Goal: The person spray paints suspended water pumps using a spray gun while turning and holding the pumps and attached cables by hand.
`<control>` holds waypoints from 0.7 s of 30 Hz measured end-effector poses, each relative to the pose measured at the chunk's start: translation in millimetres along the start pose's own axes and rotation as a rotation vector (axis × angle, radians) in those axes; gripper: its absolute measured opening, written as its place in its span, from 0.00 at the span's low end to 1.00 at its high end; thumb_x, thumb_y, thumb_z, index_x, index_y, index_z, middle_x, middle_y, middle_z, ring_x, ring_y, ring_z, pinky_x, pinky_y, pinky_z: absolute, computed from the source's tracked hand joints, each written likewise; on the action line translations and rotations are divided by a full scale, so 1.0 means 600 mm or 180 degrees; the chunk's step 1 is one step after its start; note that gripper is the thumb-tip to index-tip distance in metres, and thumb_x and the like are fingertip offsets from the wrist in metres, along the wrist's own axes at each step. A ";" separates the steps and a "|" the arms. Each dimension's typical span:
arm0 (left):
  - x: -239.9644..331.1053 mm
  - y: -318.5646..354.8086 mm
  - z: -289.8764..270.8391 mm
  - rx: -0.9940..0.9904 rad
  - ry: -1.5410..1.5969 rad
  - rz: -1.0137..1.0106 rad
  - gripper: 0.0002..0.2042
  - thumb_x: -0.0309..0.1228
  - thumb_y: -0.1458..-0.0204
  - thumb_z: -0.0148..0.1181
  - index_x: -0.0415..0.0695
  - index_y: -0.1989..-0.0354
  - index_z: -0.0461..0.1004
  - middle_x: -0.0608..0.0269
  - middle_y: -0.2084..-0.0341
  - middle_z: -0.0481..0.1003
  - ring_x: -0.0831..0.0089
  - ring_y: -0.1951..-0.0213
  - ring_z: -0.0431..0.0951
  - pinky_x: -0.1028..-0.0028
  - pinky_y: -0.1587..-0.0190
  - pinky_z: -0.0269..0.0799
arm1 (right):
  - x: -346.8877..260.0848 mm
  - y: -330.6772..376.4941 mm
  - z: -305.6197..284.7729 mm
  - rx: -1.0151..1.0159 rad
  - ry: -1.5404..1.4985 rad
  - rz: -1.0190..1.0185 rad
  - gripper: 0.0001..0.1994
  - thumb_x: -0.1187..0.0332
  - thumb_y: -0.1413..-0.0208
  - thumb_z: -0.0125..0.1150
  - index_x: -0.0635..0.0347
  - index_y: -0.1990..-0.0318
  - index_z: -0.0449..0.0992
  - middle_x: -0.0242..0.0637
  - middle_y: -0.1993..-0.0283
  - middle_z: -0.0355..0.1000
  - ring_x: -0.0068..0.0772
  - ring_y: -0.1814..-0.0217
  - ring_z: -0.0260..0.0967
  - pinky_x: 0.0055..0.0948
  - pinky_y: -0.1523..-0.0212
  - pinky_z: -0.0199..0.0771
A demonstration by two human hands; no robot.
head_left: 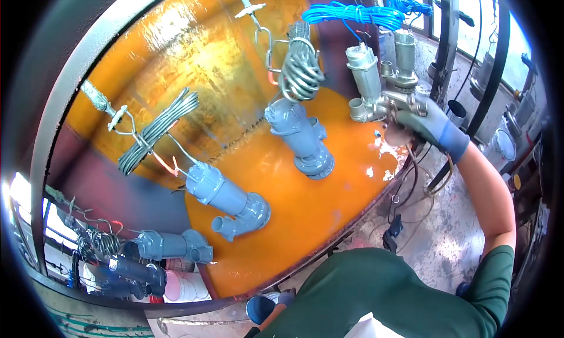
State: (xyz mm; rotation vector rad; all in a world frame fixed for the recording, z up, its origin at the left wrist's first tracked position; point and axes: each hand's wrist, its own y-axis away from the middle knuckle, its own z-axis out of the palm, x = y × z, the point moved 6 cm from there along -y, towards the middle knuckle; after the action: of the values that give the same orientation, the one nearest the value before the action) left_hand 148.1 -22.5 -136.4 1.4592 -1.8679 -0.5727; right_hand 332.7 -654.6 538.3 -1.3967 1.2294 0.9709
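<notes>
My right hand (435, 126), in a grey-blue glove, reaches up to the lower end of a bare metal submersible pump (365, 79) hanging at the right. Its fingers are curled beside the pump's outlet, over a blurred, pinkish-brown rounded thing (398, 133) that I cannot make out. A second bare metal pump (405, 59) hangs just behind. Low in the view, my gloved left hand (286, 297) grips the rim of a small blue pot (261, 309) by my body. Grey-blue painted pumps (226, 197) hang further left, with coiled cables above them.
An orange-stained, curved booth wall (194, 74) stands behind the pumps, with an orange wet-looking floor (282, 220) below. Dark posts (496, 62) rise at the right. Hoses (414, 173) hang below my right hand. A pinkish-white bucket (183, 286) stands at lower left.
</notes>
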 end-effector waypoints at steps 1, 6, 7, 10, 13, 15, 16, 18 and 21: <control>-0.002 -0.004 -0.011 0.0167 0.0148 0.0058 0.21 0.45 0.31 0.43 0.46 0.44 0.78 0.37 0.42 0.77 0.40 0.39 0.76 0.50 0.38 0.73 | 0.010 -0.007 -0.010 0.0136 0.0111 -0.0046 0.19 0.67 0.32 0.65 0.64 0.37 0.77 0.32 0.58 0.80 0.18 0.64 0.76 0.22 0.63 0.79; -0.033 -0.006 -0.020 0.0294 0.0449 -0.0087 0.21 0.44 0.31 0.44 0.45 0.44 0.78 0.37 0.42 0.77 0.39 0.40 0.77 0.50 0.39 0.74 | -0.056 0.010 0.066 -0.0510 0.0280 -0.0430 0.24 0.63 0.32 0.68 0.60 0.32 0.75 0.28 0.52 0.81 0.16 0.52 0.75 0.25 0.47 0.78; -0.039 -0.006 -0.022 0.0288 0.0476 -0.0135 0.21 0.44 0.31 0.44 0.45 0.44 0.78 0.37 0.42 0.77 0.39 0.40 0.77 0.50 0.39 0.74 | -0.054 0.010 0.062 -0.0384 0.0599 -0.0462 0.26 0.63 0.32 0.67 0.60 0.30 0.74 0.28 0.52 0.81 0.16 0.53 0.75 0.24 0.47 0.78; -0.063 0.015 -0.018 0.0264 0.0522 -0.0278 0.21 0.44 0.31 0.44 0.44 0.44 0.78 0.37 0.42 0.77 0.40 0.40 0.77 0.50 0.39 0.74 | -0.077 0.005 0.065 -0.0201 0.0520 -0.0264 0.20 0.63 0.30 0.65 0.63 0.36 0.77 0.30 0.53 0.81 0.17 0.55 0.77 0.22 0.53 0.80; -0.076 0.026 -0.013 0.0205 0.0518 -0.0372 0.21 0.43 0.31 0.44 0.44 0.44 0.78 0.37 0.42 0.77 0.40 0.41 0.78 0.50 0.39 0.74 | -0.085 0.008 0.076 -0.0435 0.0935 -0.0160 0.17 0.63 0.31 0.65 0.65 0.42 0.79 0.34 0.59 0.81 0.19 0.60 0.78 0.25 0.58 0.82; -0.077 0.040 0.005 0.0152 0.0553 -0.0436 0.21 0.43 0.31 0.45 0.44 0.44 0.78 0.37 0.43 0.78 0.40 0.41 0.78 0.50 0.39 0.74 | -0.119 0.011 0.104 -0.0529 0.1768 -0.0672 0.16 0.63 0.35 0.67 0.65 0.47 0.79 0.38 0.64 0.80 0.22 0.66 0.78 0.28 0.61 0.81; -0.079 0.047 0.010 0.0131 0.0561 -0.0455 0.21 0.43 0.31 0.45 0.44 0.43 0.78 0.37 0.43 0.78 0.40 0.41 0.78 0.51 0.39 0.74 | -0.120 0.009 0.110 -0.0521 0.1751 -0.0665 0.16 0.63 0.35 0.67 0.65 0.47 0.79 0.38 0.64 0.80 0.22 0.66 0.78 0.28 0.61 0.81; -0.076 0.050 0.017 0.0112 0.0571 -0.0464 0.20 0.43 0.31 0.45 0.44 0.43 0.78 0.37 0.43 0.78 0.40 0.41 0.78 0.51 0.39 0.74 | -0.112 -0.001 0.106 -0.0199 0.1267 -0.0258 0.13 0.63 0.34 0.65 0.64 0.52 0.78 0.36 0.69 0.80 0.23 0.69 0.78 0.29 0.63 0.80; -0.057 0.039 0.018 0.0116 0.0572 -0.0414 0.20 0.43 0.31 0.45 0.44 0.43 0.78 0.37 0.43 0.78 0.40 0.41 0.78 0.51 0.40 0.74 | -0.132 -0.008 0.120 -0.0213 0.1402 -0.0606 0.11 0.63 0.34 0.64 0.63 0.59 0.77 0.36 0.71 0.80 0.25 0.70 0.79 0.30 0.64 0.79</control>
State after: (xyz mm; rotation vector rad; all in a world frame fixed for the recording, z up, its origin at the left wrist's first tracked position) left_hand 129.3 16.1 -135.4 1.6096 -1.6613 -0.4540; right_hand 327.7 -569.1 603.0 -1.8086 1.3564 0.5932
